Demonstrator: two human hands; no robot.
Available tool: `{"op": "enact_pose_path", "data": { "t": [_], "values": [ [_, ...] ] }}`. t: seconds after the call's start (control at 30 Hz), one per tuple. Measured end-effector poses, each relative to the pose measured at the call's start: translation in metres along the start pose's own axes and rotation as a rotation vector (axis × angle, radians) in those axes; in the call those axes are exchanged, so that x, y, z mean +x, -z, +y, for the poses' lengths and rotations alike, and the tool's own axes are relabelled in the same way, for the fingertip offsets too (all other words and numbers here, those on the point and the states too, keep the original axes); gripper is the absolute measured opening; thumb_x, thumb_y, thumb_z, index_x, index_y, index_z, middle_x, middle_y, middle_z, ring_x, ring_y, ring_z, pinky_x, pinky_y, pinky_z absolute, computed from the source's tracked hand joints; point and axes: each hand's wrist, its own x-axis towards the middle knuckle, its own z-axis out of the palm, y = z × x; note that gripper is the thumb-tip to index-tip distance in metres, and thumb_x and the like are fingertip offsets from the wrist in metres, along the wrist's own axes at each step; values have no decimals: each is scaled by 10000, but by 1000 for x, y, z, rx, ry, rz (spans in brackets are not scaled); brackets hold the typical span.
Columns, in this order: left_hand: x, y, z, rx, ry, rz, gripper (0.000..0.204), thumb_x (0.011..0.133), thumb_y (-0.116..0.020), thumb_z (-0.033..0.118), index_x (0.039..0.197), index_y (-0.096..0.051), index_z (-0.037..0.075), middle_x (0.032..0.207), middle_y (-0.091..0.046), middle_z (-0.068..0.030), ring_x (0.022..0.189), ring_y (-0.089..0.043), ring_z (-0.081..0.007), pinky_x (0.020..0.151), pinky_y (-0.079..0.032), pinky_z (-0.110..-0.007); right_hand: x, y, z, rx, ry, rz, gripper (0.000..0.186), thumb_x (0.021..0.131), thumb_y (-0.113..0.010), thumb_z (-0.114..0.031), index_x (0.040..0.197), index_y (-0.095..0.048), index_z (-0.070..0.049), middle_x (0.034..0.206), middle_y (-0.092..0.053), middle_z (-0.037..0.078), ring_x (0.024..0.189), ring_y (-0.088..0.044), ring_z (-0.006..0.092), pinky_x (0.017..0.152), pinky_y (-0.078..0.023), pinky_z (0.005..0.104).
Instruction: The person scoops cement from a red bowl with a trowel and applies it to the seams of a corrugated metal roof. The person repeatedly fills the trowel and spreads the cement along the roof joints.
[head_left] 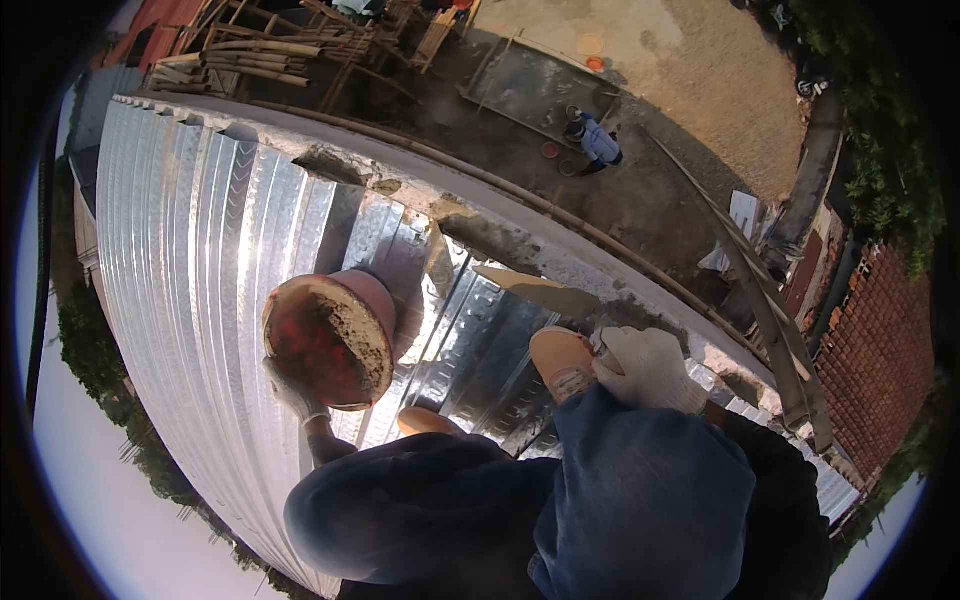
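Note:
On the corrugated metal sheeting [170,230], a reddish bucket [372,300] leans with its mouth toward me. Grey mortar clings to its inner wall. My left hand [292,392], in a pale knitted glove, is closed on the bucket's near left rim. Beside my tan right shoe [560,360], my gloved right hand [648,368] is closed. A small greyish piece shows at its fingers, but I cannot make out what it is. Just beyond that hand runs a rough masonry edge [500,240], with a tongue of wet-looking mortar [540,292] against it.
Past the masonry edge the ground drops well below. A bamboo pole [420,150] runs along its outer side. Down there, a person [600,143] bends near a shallow mixing bed [530,85]. Stacked bamboo [260,60] lies far left; long planks [750,270] lean at right near bricks [880,350].

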Motion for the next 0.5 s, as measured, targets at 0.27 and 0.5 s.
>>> {"op": "enact_pose_path", "data": {
  "t": [0.27,0.5],
  "values": [
    [-2,-4,1,-5,-2,6,644,1178,-531,532,1500,-639,-16,1358,-693,-92,1177,-668,-209,1029,-561,-397,11,-43,0,331,103,-158,316,961,-776,-379,1006,-692,-78,840,-723,169,801,-759,397,726,-601,498],
    [4,9,-1,190,-118,32,611,1181,-535,507,1446,-658,-30,1309,-701,-93,1137,-658,-204,1012,-555,-407,19,-45,2,347,181,-148,318,977,-741,-375,972,-669,-65,838,-728,168,769,-743,402,706,-592,501]
  ]
}}
